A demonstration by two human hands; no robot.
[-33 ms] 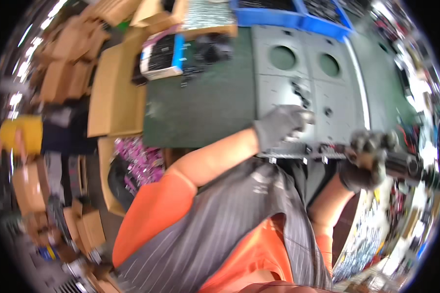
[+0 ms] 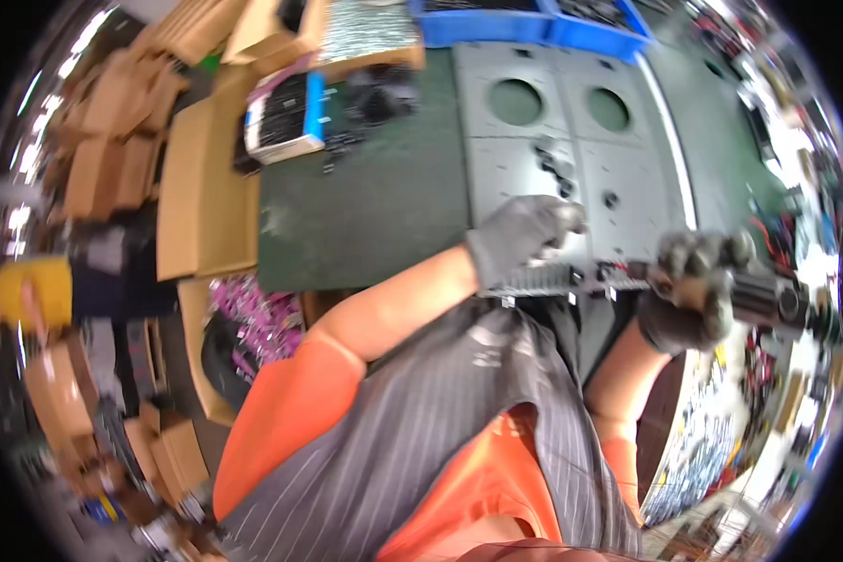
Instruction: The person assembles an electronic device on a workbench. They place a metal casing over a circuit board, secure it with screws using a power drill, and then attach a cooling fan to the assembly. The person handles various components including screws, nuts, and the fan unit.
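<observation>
Steadying the grey metal panel (image 2: 571,178) at the worktop's (image 2: 384,206) near edge with the gloved left hand (image 2: 525,234) curled on it, right hand (image 2: 693,290) clenched around the black power driver (image 2: 768,300), best kept square to the fastener.

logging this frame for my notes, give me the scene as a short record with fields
left hand: grey glove, fingers curled on the near edge of the grey metal panel
right hand: grey glove, gripping a dark power tool
panel: flat on the green bench mat, two round holes at its far end
beyond: blue bins
left side: cardboard boxes
</observation>
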